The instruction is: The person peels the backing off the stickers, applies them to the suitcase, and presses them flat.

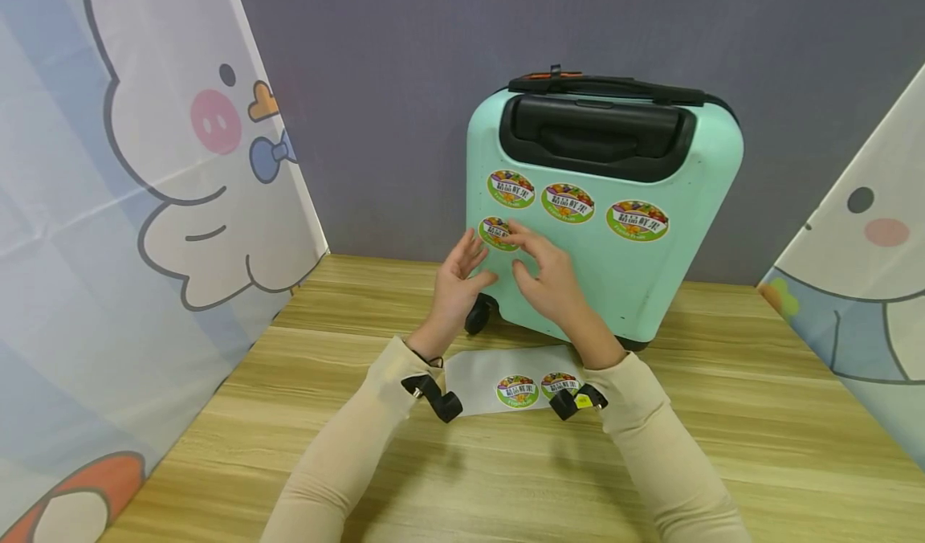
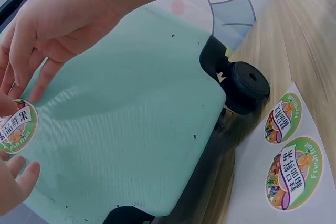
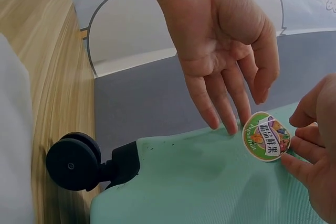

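A mint green suitcase (image 1: 585, 278) stands upright at the back of the table. An oval fruit sticker (image 1: 497, 234) lies on its lower left front, below a row of three similar stickers. My right hand (image 1: 552, 282) has its fingertips at the sticker's right edge, with fingers slightly bent. On the other side my left hand (image 1: 455, 290) holds its fingers loosely extended near the sticker's left edge. The right wrist view shows the sticker (image 3: 266, 136) lying between the two hands, its lettering facing out. Neither hand grips anything.
A white backing sheet (image 1: 473, 374) with two stickers lies on the wooden table (image 1: 289, 390) in front of the suitcase. Black caster wheels (image 2: 247, 85) hold the suitcase's lower edge up. A grey wall (image 1: 376, 109) rises behind, with cartoon-printed sheets at both sides.
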Tool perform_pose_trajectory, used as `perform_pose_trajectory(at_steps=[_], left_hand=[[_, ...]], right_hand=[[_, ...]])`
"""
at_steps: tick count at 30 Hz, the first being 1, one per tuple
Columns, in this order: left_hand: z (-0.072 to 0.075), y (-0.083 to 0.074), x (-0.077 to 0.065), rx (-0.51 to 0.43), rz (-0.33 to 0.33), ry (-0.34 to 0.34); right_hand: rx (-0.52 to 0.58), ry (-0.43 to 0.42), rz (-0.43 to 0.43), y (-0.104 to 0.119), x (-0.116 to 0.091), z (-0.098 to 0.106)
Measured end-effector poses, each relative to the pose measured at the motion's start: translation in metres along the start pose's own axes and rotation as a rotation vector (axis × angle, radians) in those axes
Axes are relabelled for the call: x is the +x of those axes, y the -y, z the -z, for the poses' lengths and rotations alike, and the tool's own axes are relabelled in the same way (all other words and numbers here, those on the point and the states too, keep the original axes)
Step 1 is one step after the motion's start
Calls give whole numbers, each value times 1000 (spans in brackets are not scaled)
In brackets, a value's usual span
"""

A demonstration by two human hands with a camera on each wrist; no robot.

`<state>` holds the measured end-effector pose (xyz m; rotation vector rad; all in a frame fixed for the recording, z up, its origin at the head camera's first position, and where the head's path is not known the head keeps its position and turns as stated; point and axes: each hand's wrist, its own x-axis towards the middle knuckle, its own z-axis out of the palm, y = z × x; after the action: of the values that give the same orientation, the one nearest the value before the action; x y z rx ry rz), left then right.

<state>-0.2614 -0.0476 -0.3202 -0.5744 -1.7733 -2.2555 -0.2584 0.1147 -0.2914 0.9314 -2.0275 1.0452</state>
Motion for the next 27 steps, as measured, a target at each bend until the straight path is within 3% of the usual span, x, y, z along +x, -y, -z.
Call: perform_pose_trajectory(at_steps=[13,21,27], left_hand=[[-1,-5,-1,-17,35,14],[-1,-4,-1,-40,40,8],[0,-4,-1,-35,35,19]], right_hand=[[21,-39,29,-1,-5,0],[229,-120,27,-3,-6,-2],[284,-80,-60,-6,-9,-3]])
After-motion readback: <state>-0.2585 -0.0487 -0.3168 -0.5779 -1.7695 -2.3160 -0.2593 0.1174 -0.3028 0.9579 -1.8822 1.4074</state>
